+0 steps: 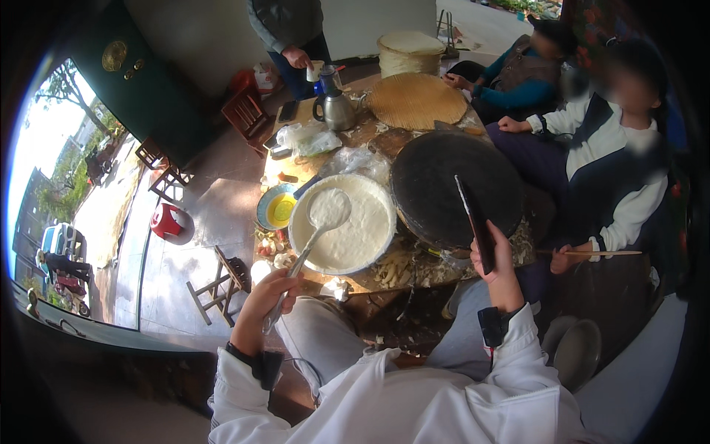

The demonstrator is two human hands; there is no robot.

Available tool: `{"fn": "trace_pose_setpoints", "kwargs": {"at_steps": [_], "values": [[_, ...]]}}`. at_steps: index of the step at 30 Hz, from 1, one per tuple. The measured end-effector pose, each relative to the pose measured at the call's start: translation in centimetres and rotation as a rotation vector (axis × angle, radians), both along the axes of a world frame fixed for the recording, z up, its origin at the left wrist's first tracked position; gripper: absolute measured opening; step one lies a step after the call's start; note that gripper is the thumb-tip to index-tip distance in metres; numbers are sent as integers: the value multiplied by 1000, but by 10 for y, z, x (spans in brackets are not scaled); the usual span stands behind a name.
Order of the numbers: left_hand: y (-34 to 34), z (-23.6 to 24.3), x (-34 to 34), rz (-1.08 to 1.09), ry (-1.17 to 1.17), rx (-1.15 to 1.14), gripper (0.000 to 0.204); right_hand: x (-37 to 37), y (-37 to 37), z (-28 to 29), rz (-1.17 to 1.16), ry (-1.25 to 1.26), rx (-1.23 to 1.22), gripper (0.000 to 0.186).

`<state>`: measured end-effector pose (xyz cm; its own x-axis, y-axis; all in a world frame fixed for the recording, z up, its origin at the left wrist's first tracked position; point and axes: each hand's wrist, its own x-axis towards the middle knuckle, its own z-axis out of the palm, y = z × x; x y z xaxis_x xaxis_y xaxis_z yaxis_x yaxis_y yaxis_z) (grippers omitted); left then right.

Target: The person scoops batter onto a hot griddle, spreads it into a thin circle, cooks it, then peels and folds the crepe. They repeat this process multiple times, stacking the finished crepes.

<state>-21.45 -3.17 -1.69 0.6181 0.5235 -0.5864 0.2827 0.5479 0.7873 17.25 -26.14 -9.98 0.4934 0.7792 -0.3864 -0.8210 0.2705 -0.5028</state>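
From the wearer's head, a wide fisheye lens looks forward and steeply down, taking in at close range the left hand (272, 297), right hand (500, 259) and wooden table (296, 167), an open doorway (111, 214) curving along the left rim.

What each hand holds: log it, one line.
Left hand: ladle of batter over white bowl | Right hand: dark-handled tool over black griddle

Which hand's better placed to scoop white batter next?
Likely the left hand: it holds the ladle over the batter; the right hand is occupied gripping a dark-handled blade.
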Motion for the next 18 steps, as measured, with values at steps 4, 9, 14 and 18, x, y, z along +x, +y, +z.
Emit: {"fn": "trace_pose_setpoints", "kwargs": {"at_steps": [4,9,14,18], "values": [[-3,6,6,16,-16,-63,17,1,-25,-5,-87,-46,-91,30],[0,14,12,3,-65,-151,18,5,-43,-21,-266,18,-144,29],[6,44,27,-55,-19,-75,20,17,-58,-33,-375,34,-104,23],[7,81,55,-67,10,-2,22,30,-71,-33,-407,-79,-103,21]]}}
